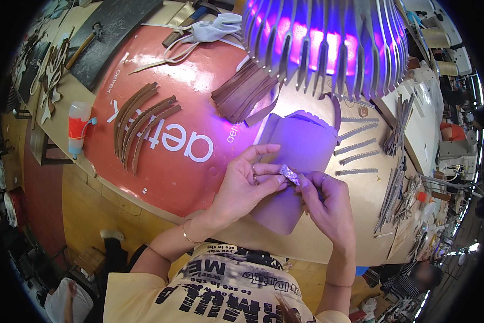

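Observation:
My left hand (241, 183) and my right hand (328, 204) meet over the table, each pinching one end of a short braided strip (289, 174). The strip looks pale and shiny under violet light. Thumb and forefinger close on it in both hands, while some of my left fingers stretch out beyond it. Beneath lies a smooth grey-brown sheet (301, 141) with a scalloped far edge, possibly leather. To the right, several narrow braided strips (359, 145) are laid out in a rough column.
A finned lamp (322, 54) glowing violet hangs low over the far side. On a red sheet (166, 180) lie curved brown strips (146, 124) and a bundle of flat brown strips (243, 94). A bottle (77, 129) stands left; strip bundles (398, 126) lie right. Another person (411, 280) is at lower right.

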Demonstrator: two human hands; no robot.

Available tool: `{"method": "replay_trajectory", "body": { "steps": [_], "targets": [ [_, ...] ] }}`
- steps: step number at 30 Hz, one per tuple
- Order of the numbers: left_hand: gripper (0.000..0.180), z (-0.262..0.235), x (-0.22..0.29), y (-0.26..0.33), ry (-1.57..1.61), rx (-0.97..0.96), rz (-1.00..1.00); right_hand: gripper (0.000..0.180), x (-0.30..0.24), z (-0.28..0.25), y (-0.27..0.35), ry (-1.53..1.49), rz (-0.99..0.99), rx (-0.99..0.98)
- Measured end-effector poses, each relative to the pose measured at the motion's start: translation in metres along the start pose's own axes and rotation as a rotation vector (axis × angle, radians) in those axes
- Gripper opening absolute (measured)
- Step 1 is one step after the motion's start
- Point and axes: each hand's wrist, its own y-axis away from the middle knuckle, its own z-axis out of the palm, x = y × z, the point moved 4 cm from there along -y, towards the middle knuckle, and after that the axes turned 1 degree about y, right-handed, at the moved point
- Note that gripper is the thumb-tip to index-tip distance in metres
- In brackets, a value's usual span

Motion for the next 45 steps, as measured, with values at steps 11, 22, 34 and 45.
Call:
{"method": "replay_trajectory", "body": {
  "steps": [11,22,34,45],
  "targets": [
    [0.051,-0.005,0.008,-0.009,-0.067,0.005,-0.063,0.025,0.0,-0.001,-0.003,0.035,0.029,-0.024],
    [0.031,-0.015,-0.005,-0.02,-0.087,0.056,-0.028,0.029,0.001,-0.006,0.003,0.177,0.028,0.125],
    [0.027,-0.017,-0.008,-0.026,-0.078,0.082,-0.028,0.032,0.009,-0.008,0.004,0.113,0.087,0.115],
    [0.034,-0.015,-0.007,-0.027,-0.083,0.102,-0.02,0.027,0.006,-0.006,0.006,0.157,0.011,0.125]
  ]
}}
